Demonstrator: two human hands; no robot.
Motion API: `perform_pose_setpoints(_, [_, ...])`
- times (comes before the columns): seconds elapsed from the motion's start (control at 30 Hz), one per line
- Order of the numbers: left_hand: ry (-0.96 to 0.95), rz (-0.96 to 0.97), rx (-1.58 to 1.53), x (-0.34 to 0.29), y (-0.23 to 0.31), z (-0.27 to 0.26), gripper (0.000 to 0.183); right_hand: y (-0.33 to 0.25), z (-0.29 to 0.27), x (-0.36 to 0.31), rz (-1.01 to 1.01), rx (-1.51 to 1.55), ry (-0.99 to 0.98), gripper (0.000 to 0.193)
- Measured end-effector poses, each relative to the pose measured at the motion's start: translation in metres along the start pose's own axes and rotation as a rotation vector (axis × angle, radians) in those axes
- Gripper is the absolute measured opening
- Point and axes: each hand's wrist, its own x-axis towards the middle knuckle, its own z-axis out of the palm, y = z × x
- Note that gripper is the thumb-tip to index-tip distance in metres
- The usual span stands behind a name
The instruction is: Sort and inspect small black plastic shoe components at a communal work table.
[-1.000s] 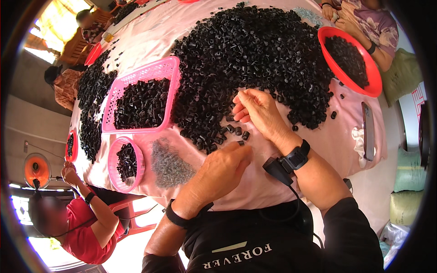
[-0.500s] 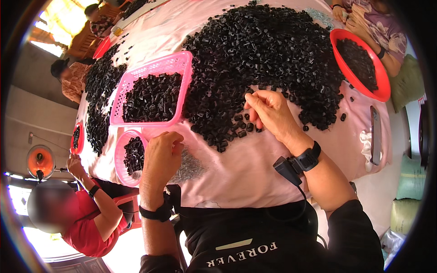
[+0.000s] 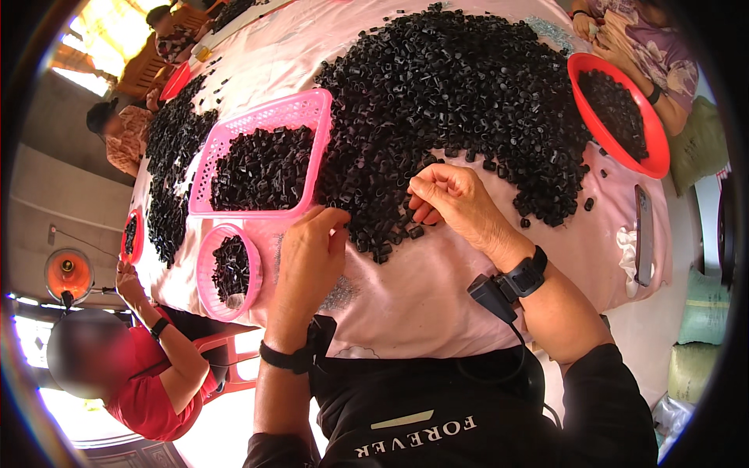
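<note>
A wide heap of small black, ring-like pieces (image 3: 460, 93) covers much of the pink cloth (image 3: 437, 304). Over its near edge, my right hand (image 3: 460, 203) has its thumb and forefinger pinched and the other fingers curled; anything between the tips is too small to name. My left hand (image 3: 310, 253) is at the heap's near left corner, fingers bent inward, their tips partly hidden. Left of it stands a round pink basket (image 3: 256, 273) of black pieces. Just behind is a rectangular pink basket (image 3: 321, 129), also holding black pieces. Fine grey bits (image 3: 341, 294) lie beside my left wrist.
A red bowl (image 3: 659, 160) of dark pieces stands at right, by a co-worker's arm (image 3: 667, 109). A long dark bar (image 3: 643, 234) and white crumpled cloth (image 3: 626, 249) lie at the right edge. Another black heap (image 3: 168, 187) lies at left; a person in red (image 3: 168, 382) sits there.
My left hand has moved right and slightly away from me, from beside the round basket toward the heap. My right hand has shifted slightly left and nearer me.
</note>
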Motion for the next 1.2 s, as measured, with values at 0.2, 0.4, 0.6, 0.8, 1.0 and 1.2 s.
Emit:
perform_pose_setpoints(0.2, [-0.048, 0.023, 0.066, 0.009, 0.004, 0.013, 0.023, 0.0, -0.001, 0.001, -0.036, 0.037, -0.035, 0.023])
perform_pose_setpoints(0.4, [-0.078, -0.006, 0.057, 0.009, 0.012, 0.019, 0.022, 0.002, 0.0, 0.001, -0.038, 0.013, -0.069, 0.018])
perform_pose_setpoints(0.6, [-0.032, 0.08, -0.145, 0.004, 0.023, 0.022, 0.019, 0.007, 0.005, -0.001, -0.098, -0.029, -0.161, 0.009])
perform_pose_setpoints(0.8, [-0.028, 0.018, -0.341, 0.005, 0.035, 0.022, 0.019, 0.009, 0.005, -0.001, -0.186, -0.067, -0.24, 0.011])
perform_pose_setpoints(1.0, [0.089, 0.154, -0.264, 0.008, 0.044, 0.02, 0.016, 0.004, 0.003, -0.002, 0.016, 0.133, -0.262, 0.016])
perform_pose_setpoints(1.2, [0.071, 0.112, -0.353, 0.008, 0.046, 0.018, 0.016, 0.01, 0.005, -0.001, -0.047, 0.135, -0.245, 0.029])
